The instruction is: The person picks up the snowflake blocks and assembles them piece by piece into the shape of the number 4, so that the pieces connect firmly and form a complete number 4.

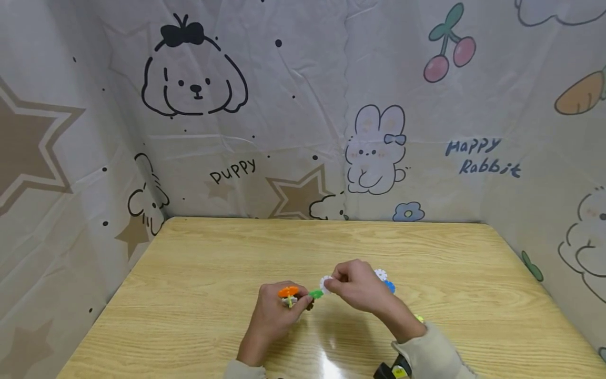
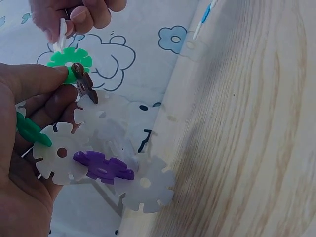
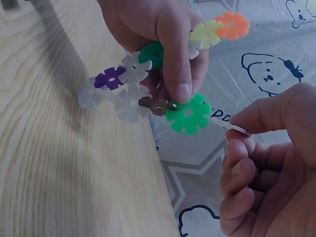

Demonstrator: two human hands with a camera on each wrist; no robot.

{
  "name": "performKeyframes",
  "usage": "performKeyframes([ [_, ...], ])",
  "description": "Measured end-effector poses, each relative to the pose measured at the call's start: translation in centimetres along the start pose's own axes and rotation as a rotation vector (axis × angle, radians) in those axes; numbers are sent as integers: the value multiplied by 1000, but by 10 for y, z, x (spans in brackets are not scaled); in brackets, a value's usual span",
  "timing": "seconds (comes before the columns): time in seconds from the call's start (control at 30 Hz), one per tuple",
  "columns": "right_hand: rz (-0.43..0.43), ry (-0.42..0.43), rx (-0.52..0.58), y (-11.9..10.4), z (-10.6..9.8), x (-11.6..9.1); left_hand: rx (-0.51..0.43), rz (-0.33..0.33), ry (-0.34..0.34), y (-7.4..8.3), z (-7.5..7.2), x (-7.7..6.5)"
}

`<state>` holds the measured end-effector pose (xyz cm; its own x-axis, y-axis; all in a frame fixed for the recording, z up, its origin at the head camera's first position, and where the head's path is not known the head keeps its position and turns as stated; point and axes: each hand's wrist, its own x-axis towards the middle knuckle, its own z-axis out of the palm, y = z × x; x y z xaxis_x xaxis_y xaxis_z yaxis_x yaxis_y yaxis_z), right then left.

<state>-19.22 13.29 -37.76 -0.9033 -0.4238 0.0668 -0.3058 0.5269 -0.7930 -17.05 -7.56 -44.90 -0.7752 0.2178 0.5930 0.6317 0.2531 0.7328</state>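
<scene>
My left hand (image 1: pixel 279 310) holds a chain of notched plastic discs, its thumb and fingers pinching near a bright green disc (image 3: pixel 188 113) at one end. Joined to that one are a brown disc (image 3: pixel 157 105), white discs (image 2: pixel 145 182), a purple disc (image 2: pixel 103 167) and a darker green disc (image 2: pixel 32 129). A yellow disc (image 3: pixel 206 33) and an orange disc (image 1: pixel 288 291) stick out beyond the hand. Between thumb and index finger, my right hand (image 1: pixel 360 287) pinches a white disc (image 1: pixel 324 284), seen edge-on at the bright green disc's rim in the right wrist view.
On the wooden table (image 1: pixel 213 252), a loose white disc (image 1: pixel 381 275) and a blue disc (image 1: pixel 390 286) lie beyond the right hand. A yellow piece (image 1: pixel 418 318) shows beside the right forearm. Patterned cloth (image 1: pixel 303 116) hangs behind the table and at both sides.
</scene>
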Motion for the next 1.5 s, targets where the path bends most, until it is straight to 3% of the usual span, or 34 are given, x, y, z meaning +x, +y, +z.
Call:
performKeyframes([
  [0.47, -30, 14, -6, -2, 8, 3, 124, 22, 22, 0, 0, 2],
  [0.67, -18, 26, 41, 0, 13, 4, 169, 63, 51, -1, 0, 2],
  [0.93, -46, 41, 88, 2, 18, 5, 162, 99, 77, -1, -2, 3],
  [1.17, -46, 44, 74, 2, 20, 7, 123, 60, 66, -1, -3, 2],
  [1.5, -12, -14, 49, 10, 8, 1, 41, -80, 55, 2, -7, 2],
])
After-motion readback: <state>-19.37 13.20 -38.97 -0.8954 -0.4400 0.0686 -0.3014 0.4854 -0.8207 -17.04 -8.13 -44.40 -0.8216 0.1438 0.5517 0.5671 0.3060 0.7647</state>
